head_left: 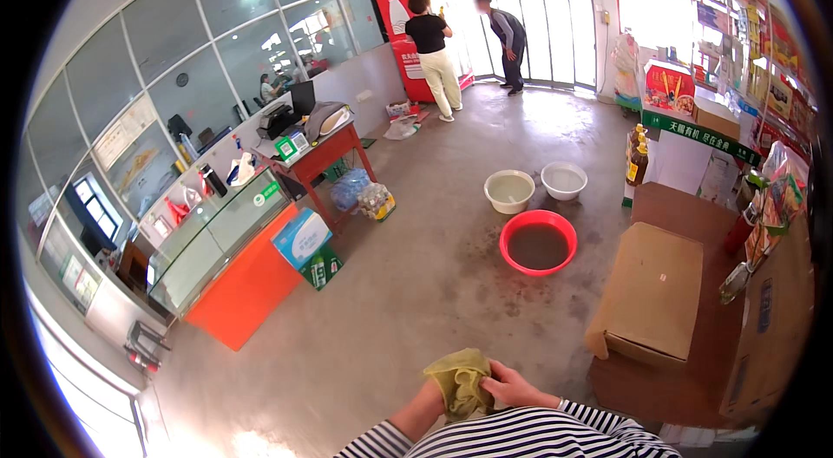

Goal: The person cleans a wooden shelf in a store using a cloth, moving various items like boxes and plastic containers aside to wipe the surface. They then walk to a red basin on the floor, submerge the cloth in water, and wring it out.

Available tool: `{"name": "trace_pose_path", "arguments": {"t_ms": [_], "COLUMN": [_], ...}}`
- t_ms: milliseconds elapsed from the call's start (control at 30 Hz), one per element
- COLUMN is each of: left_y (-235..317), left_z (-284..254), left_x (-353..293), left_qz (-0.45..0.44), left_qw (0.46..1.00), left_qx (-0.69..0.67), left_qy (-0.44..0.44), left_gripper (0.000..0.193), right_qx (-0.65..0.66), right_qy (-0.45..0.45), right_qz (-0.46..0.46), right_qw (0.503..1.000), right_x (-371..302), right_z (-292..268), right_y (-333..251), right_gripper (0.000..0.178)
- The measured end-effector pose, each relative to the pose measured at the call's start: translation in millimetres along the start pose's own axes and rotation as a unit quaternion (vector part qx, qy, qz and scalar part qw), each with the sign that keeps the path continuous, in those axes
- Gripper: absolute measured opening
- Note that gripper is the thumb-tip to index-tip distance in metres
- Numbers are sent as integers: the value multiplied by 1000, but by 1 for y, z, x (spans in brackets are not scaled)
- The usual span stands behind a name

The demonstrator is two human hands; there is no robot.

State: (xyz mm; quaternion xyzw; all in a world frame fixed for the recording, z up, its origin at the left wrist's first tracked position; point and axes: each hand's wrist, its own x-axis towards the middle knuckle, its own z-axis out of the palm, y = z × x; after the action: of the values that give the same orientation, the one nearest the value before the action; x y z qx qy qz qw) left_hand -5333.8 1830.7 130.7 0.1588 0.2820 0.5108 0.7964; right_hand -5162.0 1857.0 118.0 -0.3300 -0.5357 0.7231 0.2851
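Observation:
A crumpled yellow-green cloth (462, 376) is held in front of my body at the lower middle. My left hand (427, 400) is under and behind the cloth's left side, its fingers mostly covered by the fabric. From the right, my right hand (508, 386) pinches the cloth's edge between thumb and fingers. Beyond my hands, a red basin (573, 255) of dark, murky water stands on the floor. Just behind it are a cream basin (491, 198) and a white basin (580, 190), both holding paler water.
A cardboard box (655, 284) lies on a brown surface at the right, near stocked shelves (764, 59). Left stands a glass counter (217, 241) with an orange front, then a red desk (325, 159). Two people (429, 37) are by a red drinks fridge (397, 24). Wet patches mark the floor.

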Motion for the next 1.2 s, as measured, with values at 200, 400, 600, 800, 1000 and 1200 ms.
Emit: {"name": "trace_pose_path", "arguments": {"t_ms": [200, 400, 600, 800, 1000, 1200], "left_y": [46, 101, 161, 184, 179, 157], "left_z": [-10, -50, -61, -116, -190, -298], "left_x": [89, 191, 288, 367, 491, 615], "left_qz": [13, -63, -101, -214, -300, -233], "left_qw": [997, 992, 982, 935, 906, 783], "left_qx": [69, 30, 119, 182, 228, 576], "left_qy": [39, 102, 104, 214, 193, 31], "left_gripper": [24, 30, 35, 28, 21, 19], "right_qx": [66, 137, 132, 166, 7, -234], "right_qy": [60, 112, 157, 315, 419, 529], "right_qz": [-36, 61, 66, 23, 74, 68], "right_qw": [995, 982, 977, 934, 905, 813], "right_x": [75, 186, 274, 351, 434, 503], "right_z": [-28, -78, -145, -235, -356, -449], "right_y": [-26, -40, -72, -53, -15, 7], "right_gripper": [41, 33, 34, 35, 38, 36]}}
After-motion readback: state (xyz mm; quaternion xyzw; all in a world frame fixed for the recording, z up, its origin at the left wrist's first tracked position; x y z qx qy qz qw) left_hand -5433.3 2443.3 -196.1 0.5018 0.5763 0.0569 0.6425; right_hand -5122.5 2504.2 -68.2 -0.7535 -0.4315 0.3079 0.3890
